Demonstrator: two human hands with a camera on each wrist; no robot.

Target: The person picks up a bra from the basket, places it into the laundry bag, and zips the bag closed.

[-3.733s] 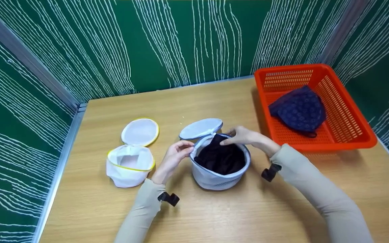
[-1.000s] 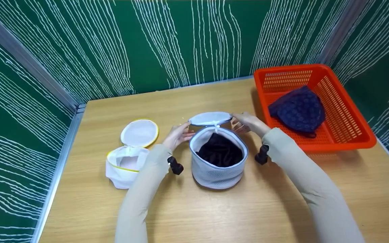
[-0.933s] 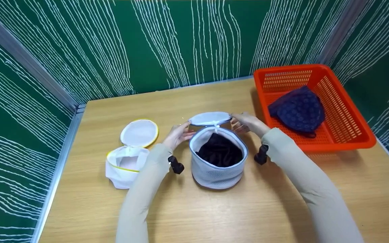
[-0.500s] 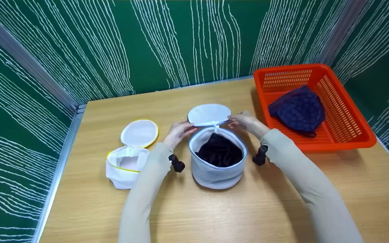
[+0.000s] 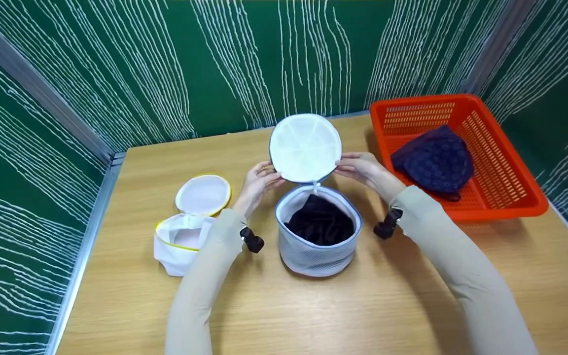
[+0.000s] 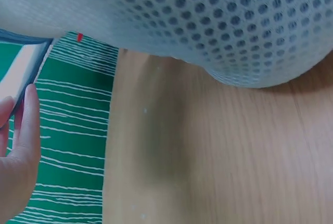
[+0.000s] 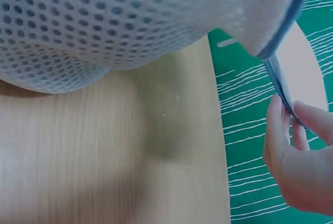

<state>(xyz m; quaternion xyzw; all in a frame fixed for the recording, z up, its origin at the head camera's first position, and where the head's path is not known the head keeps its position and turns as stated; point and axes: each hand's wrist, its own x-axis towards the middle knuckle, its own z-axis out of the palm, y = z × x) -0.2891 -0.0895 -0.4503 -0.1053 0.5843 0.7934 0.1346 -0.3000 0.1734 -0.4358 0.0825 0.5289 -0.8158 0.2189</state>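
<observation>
A round mesh laundry bag [image 5: 316, 259] with blue-grey trim stands upright mid-table, dark cloth [image 5: 321, 222] bunched inside it. Its round white lid [image 5: 305, 147] is raised behind the opening, inner face toward me, joined to the rim at the zipper [image 5: 316, 187]. My left hand [image 5: 257, 185] pinches the lid's lower left edge between thumb and fingers. On the opposite side my right hand [image 5: 365, 170] pinches the lower right edge. Both wrist views show the bag's perforated side wall [image 6: 208, 21] close up, with the right thumb and fingers [image 7: 307, 114] on the lid's zipper edge.
To the left is a smaller white laundry bag [image 5: 175, 261] with yellow trim, its lid [image 5: 203, 194] folded back on the table [image 5: 284, 315]. An orange basket [image 5: 498, 213] at the right holds a dark blue patterned cloth item [image 5: 437, 160]. Green walls [image 5: 225, 64] with white lines surround the table.
My right hand has left the dark cloth inside the bag. Both hands have taken the lid's edges and tilted it up and back from nearly flat to facing me.
</observation>
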